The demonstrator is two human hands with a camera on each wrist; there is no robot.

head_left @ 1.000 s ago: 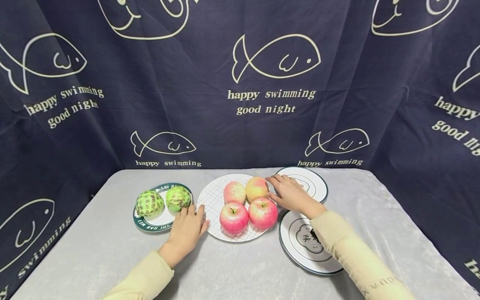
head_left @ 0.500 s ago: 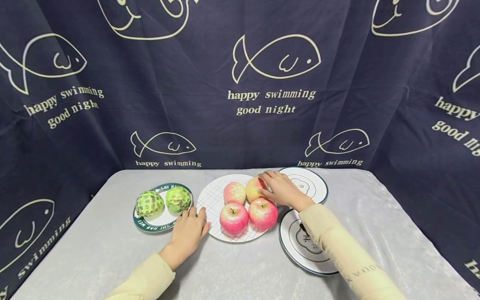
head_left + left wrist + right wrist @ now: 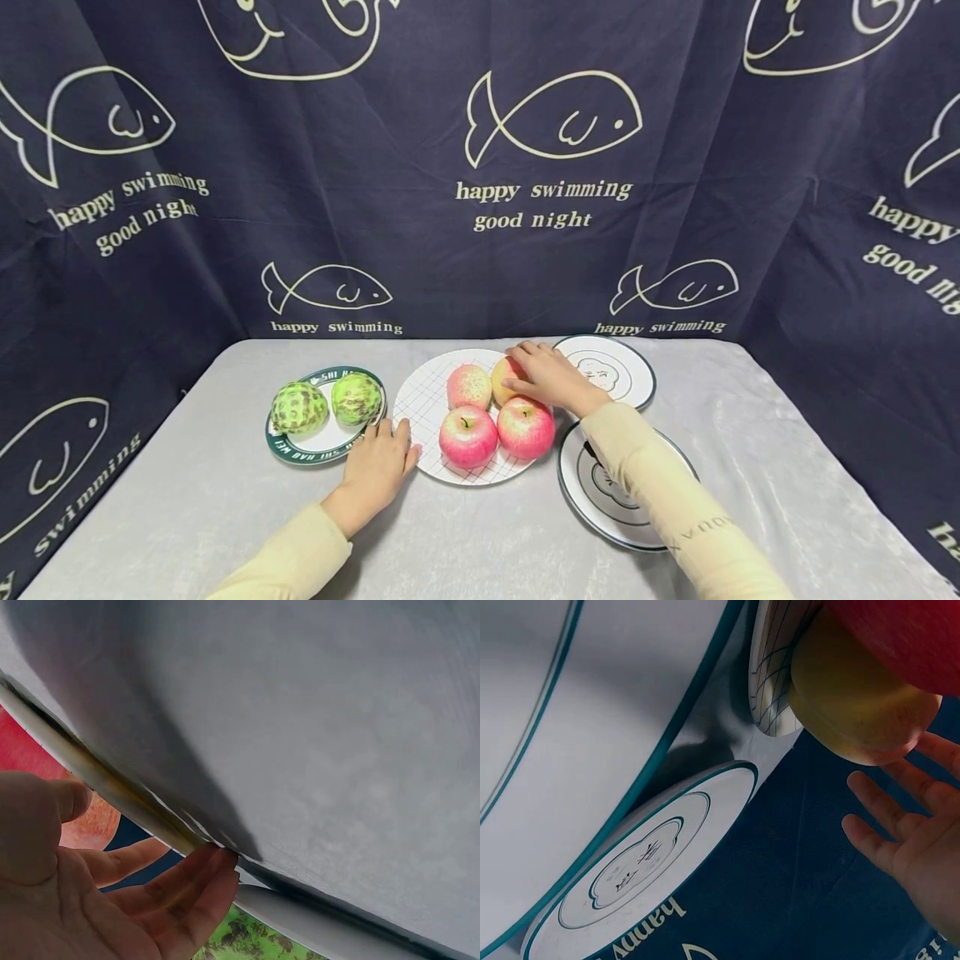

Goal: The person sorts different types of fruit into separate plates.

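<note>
Right hand (image 3: 553, 377) shifted over one of two peaches (image 3: 501, 383), by two apples (image 3: 468, 438); grip apart, left hand (image 3: 377, 467) likewise.

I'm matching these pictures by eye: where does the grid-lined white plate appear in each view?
Head: the grid-lined white plate sits below centre.
Left wrist: its rim slants from the left edge down toward the middle; no grid shows.
Right wrist: a slice at the top, right of centre.
Shared landmark: dark-blue backdrop.

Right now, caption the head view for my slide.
Right fingers at a peach behind an apple; left fingers by the checked plate, green fruits to one side.
</note>
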